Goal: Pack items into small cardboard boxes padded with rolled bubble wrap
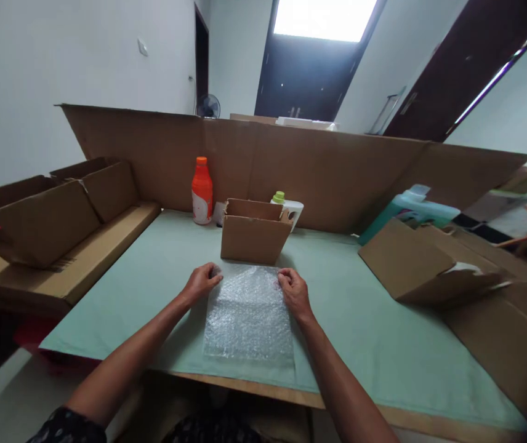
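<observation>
Bubble wrap, a clear rectangular sheet (249, 315), lies flat on the green table mat (369, 344), long axis running away from the person. Left hand (201, 282) and right hand (293, 290) each pinch 1 far corner, equally near. Just beyond the sheet stands a small open brown cardboard box (254, 237); behind it, an orange plastic bottle (202, 191).

Two bare forearms are reaching forward from the bottom of the view, angling toward each other as they extend. The left hand (201, 282) is resting palm down, knuckles up, its fingers curled under and pinching at the fingertips. The right hand (293, 291) is mirroring it, palm down, fingers bent and pinching. The hands are lying level, set apart from each other.
</observation>
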`<state>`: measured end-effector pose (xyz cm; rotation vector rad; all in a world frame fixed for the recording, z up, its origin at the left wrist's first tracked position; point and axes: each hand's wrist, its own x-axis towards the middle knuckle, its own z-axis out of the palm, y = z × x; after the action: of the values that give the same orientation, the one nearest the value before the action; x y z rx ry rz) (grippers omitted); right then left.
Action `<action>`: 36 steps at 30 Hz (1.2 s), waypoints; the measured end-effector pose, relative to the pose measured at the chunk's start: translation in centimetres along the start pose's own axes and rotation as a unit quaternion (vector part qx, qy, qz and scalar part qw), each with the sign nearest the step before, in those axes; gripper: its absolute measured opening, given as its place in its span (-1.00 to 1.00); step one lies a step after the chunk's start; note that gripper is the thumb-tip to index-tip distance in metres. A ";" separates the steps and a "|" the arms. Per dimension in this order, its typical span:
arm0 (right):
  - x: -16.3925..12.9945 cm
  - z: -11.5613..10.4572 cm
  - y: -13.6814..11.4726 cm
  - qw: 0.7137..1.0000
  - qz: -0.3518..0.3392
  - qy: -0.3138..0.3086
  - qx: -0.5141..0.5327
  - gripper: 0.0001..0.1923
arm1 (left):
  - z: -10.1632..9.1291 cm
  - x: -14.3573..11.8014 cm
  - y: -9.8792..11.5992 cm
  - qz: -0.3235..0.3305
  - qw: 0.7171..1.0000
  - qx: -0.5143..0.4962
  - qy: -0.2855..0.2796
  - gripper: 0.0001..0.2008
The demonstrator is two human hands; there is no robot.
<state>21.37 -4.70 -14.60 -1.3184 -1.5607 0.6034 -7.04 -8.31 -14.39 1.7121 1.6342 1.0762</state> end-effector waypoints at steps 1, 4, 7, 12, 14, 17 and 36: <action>-0.1 -0.2 1.0 1.000 0.000 0.007 -0.022 -0.63 | 0.6 -0.2 -0.5 0.002 1.000 0.023 0.018 -0.76; -1.2 -0.6 2.3 0.997 -0.012 0.018 -0.075 -0.54 | 2.3 -1.9 -1.1 0.029 0.996 0.068 0.040 -0.52; -3.4 0.7 1.7 0.990 -0.065 -0.046 -0.119 -0.54 | 4.3 -4.3 -1.2 0.137 0.978 0.154 -0.025 -0.45; -6.8 1.1 1.8 0.923 -0.183 -0.251 -0.226 -0.57 | 5.2 -6.4 -2.5 0.250 0.917 0.266 -0.163 -0.45; -7.3 -1.3 2.8 0.923 -0.160 -0.228 -0.265 -0.62 | 4.5 -6.5 -2.9 0.247 0.912 0.274 -0.180 -0.44; -8.1 -5.7 3.9 0.920 -0.147 -0.213 -0.295 -0.60 | 3.6 -6.6 -3.2 0.240 0.920 0.270 -0.154 -0.44; -8.6 -4.7 0.6 0.974 0.005 -0.218 0.053 -0.78 | 4.1 -6.7 -5.0 0.226 0.959 0.171 -0.020 -0.64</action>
<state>25.35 -13.56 -16.25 -1.1635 -1.8417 1.0215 -6.09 -13.71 -21.95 2.4040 1.5066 0.9825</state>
